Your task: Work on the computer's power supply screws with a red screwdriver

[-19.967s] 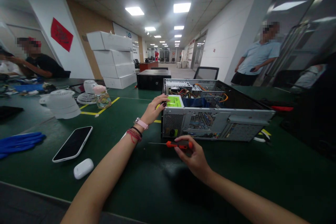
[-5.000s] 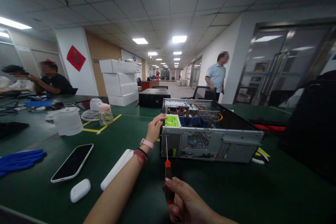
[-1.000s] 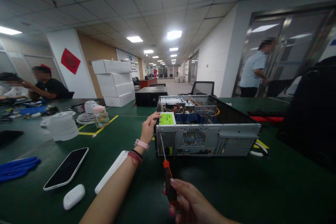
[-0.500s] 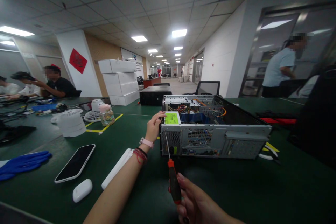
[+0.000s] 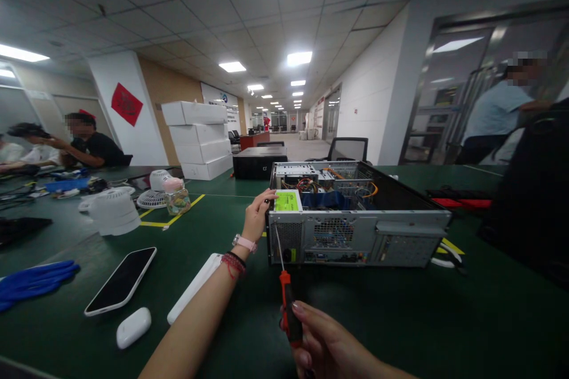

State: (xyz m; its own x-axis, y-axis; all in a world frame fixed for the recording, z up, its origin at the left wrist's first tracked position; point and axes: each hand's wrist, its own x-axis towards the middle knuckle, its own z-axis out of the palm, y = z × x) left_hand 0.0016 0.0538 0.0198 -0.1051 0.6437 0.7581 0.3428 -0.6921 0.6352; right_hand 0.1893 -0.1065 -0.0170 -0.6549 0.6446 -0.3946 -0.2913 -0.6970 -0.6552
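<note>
A desktop computer case lies on its side with its cover off and its rear panel towards me. My left hand grips its near left corner, fingertips over the top edge by the power supply with a bright green label. My right hand is closed around the red and black handle of a screwdriver. The thin shaft points up and away, its tip at the upper left of the rear panel, over the perforated grille. Whether the tip sits in a screw is too small to tell.
Left on the green table are a phone, a white earbud case, a long white object, blue gloves, small fans and a jar. White boxes and a black case stand behind. People are at both sides.
The view has shifted slightly, so the table things sit a little further left. Both hands and the screwdriver keep nearly the same place on the case. The person at right has moved further right.
</note>
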